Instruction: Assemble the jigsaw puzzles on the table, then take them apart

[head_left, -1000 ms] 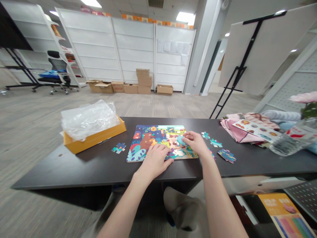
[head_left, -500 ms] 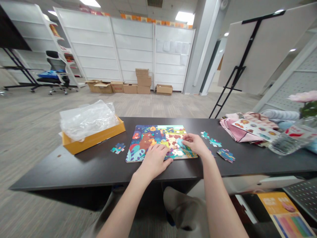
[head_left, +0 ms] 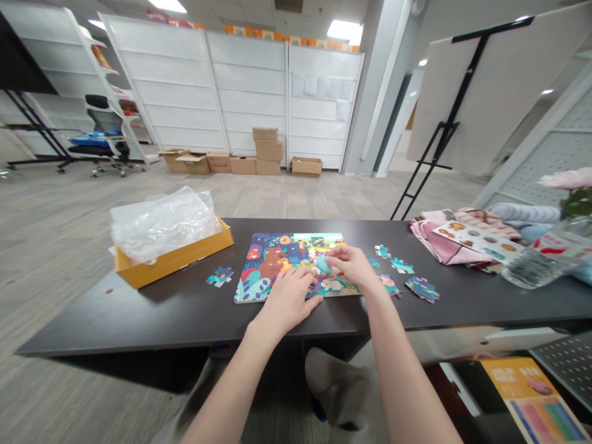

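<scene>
A colourful jigsaw puzzle (head_left: 266,265) lies flat on the dark table, its picture showing a brown bear and other animals. My left hand (head_left: 290,296) rests on the puzzle's lower middle, fingers stretched out and lying flat. Over the right half, my right hand (head_left: 351,266) pinches a light blue puzzle piece (head_left: 322,265) between thumb and fingers. Part of the picture is hidden beneath both hands. Right of the board lie several loose pieces, among them a teal piece (head_left: 402,266), a pink one (head_left: 389,285) and a dark blue one (head_left: 422,289).
On the left, a yellow box (head_left: 185,256) holds clear plastic wrapping (head_left: 161,225). Near it lies a small joined cluster of pieces (head_left: 220,277). Pink cloth (head_left: 430,240), a sticker sheet (head_left: 478,242) and a clear vase (head_left: 531,265) stand at the right of the table (head_left: 152,320).
My right hand has moved left across the puzzle with the light blue piece, uncovering loose pieces to its right. My left hand stays in place.
</scene>
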Available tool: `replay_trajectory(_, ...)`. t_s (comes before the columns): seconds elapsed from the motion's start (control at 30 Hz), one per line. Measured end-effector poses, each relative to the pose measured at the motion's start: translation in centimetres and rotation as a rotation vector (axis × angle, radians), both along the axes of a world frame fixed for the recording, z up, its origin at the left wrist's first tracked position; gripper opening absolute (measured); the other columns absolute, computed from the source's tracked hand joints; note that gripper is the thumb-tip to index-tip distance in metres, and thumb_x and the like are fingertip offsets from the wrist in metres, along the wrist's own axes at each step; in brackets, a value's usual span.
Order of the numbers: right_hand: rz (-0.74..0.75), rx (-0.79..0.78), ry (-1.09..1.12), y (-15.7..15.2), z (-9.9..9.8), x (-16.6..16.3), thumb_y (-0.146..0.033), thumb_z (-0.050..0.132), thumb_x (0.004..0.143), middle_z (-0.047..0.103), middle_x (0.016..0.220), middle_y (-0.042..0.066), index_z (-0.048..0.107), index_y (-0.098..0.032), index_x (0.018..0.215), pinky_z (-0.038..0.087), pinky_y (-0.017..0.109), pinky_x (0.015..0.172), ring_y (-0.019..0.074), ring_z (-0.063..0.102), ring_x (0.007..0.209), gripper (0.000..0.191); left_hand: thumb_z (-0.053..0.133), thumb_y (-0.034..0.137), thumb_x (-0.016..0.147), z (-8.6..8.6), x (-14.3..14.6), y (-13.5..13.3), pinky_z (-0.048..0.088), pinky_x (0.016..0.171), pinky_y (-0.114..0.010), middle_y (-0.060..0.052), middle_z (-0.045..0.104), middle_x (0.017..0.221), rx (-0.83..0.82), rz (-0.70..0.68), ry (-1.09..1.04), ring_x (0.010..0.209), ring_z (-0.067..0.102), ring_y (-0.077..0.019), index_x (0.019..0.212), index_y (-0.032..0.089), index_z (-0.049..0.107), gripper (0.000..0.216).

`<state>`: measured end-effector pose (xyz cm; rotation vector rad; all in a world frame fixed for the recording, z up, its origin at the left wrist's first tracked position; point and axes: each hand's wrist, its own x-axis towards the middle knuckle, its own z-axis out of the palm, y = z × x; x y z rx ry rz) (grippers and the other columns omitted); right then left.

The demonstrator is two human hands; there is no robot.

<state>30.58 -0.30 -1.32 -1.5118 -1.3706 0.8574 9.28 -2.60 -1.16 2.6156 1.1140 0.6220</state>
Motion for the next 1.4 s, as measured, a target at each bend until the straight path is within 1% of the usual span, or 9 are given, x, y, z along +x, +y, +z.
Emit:
replay_trajectory(0.1, -0.022, 0.023, -0.068, 0.5, -0.7, -0.4, -0.024, 0.07, 0.074, 0.073, 0.07, 0.003, 0.065, -0.019, 0.081, 0.055, 0.027, 0.056, 0.0185, 0.07, 0.063, 0.01, 0.073, 0.031, 0.087, 0.0, 0.0, 0.0, 0.046, 0.102, -0.044, -0.007, 0.066, 0.128, 0.008, 0.007, -0.001, 0.12, 0.059, -0.0293, 0.103, 0.022, 0.067, 0.019)
replay_trajectory(0.23, -0.035, 0.048, -0.142, 0.9, -1.5, -0.2, -0.019, 0.072, 0.071, 0.073, 0.073, 0.002, 0.066, -0.02, 0.08, 0.056, 0.027, 0.062, 0.0177, 0.07, 0.066, 0.011, 0.072, 0.031, 0.088, 0.3, 0.0, -0.1, 0.047, 0.1, -0.044, -0.009, 0.065, 0.126, 0.0, 0.015, 0.022, 0.118, 0.06, -0.0295, 0.105, 0.021, 0.068, 0.02)
replay_trajectory(0.33, -0.031, 0.07, -0.198, 1.1, -1.7, -0.1, -0.018, 0.073, 0.07, 0.074, 0.077, 0.002, 0.066, -0.02, 0.077, 0.057, 0.027, 0.067, 0.0172, 0.071, 0.07, 0.01, 0.071, 0.033, 0.089, 0.5, 0.1, -0.2, 0.047, 0.101, -0.045, -0.01, 0.065, 0.13, 0.008, 0.018, 0.043, 0.12, 0.058, -0.0308, 0.114, 0.02, 0.066, 0.029)
replay_trajectory(0.53, -0.01, 0.087, -0.288, 0.9, -1.4, -0.5, -0.017, 0.071, 0.073, 0.075, 0.076, 0.001, 0.07, -0.021, 0.076, 0.053, 0.025, 0.065, 0.0167, 0.07, 0.068, 0.005, 0.063, 0.037, 0.095, 0.6, 0.0, -0.3, 0.043, 0.106, -0.051, -0.01, 0.061, 0.143, 0.028, -0.01, 0.115, 0.127, 0.055, -0.0336, 0.129, 0.021, 0.062, 0.038)
replay_trajectory(0.7, 0.002, 0.098, -0.365, -0.1, -0.7, -0.1, -0.019, 0.073, 0.073, 0.074, 0.073, 0.0, 0.073, -0.023, 0.074, 0.049, 0.027, 0.064, 0.0169, 0.066, 0.064, 0.005, 0.064, 0.039, 0.094, 0.3, 0.0, -0.2, 0.043, 0.105, -0.05, -0.009, 0.064, 0.14, 0.033, -0.009, 0.113, 0.127, 0.055, -0.0335, 0.129, 0.024, 0.064, 0.038)
replay_trajectory(0.9, 0.101, 0.053, -0.497, -1.2, 0.0, 0.0, -0.02, 0.073, 0.073, 0.074, 0.072, -0.002, 0.076, -0.024, 0.073, 0.045, 0.026, 0.064, 0.0146, 0.061, 0.063, 0.005, 0.063, 0.038, 0.094, 0.5, 0.1, -0.2, 0.043, 0.106, -0.051, -0.011, 0.064, 0.139, 0.016, -0.004, 0.12, 0.127, 0.055, -0.0338, 0.128, 0.021, 0.065, 0.038)
replay_trajectory(1.23, 0.168, 0.024, -0.497, -1.7, 0.4, -0.7, -0.015, 0.069, 0.076, 0.071, 0.065, -0.002, 0.078, -0.024, 0.071, 0.044, 0.025, 0.061, 0.0144, 0.06, 0.06, 0.014, 0.061, 0.039, 0.095, 0.5, 0.2, -0.3, 0.044, 0.105, -0.05, -0.012, 0.066, 0.134, 0.042, -0.003, 0.161, 0.124, 0.056, -0.034, 0.124, 0.02, 0.065, 0.035)
replay_trajectory(1.33, 0.186, 0.054, -0.491, -2.1, 0.7, -0.5, -0.018, 0.071, 0.076, 0.074, 0.07, -0.001, 0.078, -0.024, 0.072, 0.045, 0.026, 0.063, 0.015, 0.061, 0.063, 0.01, 0.061, 0.038, 0.095, 0.6, 0.2, -0.3, 0.044, 0.104, -0.051, -0.012, 0.065, 0.135, 0.041, -0.002, 0.165, 0.123, 0.057, -0.0346, 0.122, 0.021, 0.066, 0.032)
replay_trajectory(1.4, 0.137, 0.096, -0.485, -2.4, 0.7, 0.6, -0.023, 0.072, 0.078, 0.076, 0.077, 0.001, 0.078, -0.024, 0.074, 0.047, 0.027, 0.066, 0.0164, 0.063, 0.066, 0.007, 0.061, 0.037, 0.095, 0.6, 0.1, -0.3, 0.045, 0.103, -0.051, -0.013, 0.065, 0.136, 0.041, -0.001, 0.165, 0.123, 0.057, -0.0348, 0.124, 0.021, 0.066, 0.033)
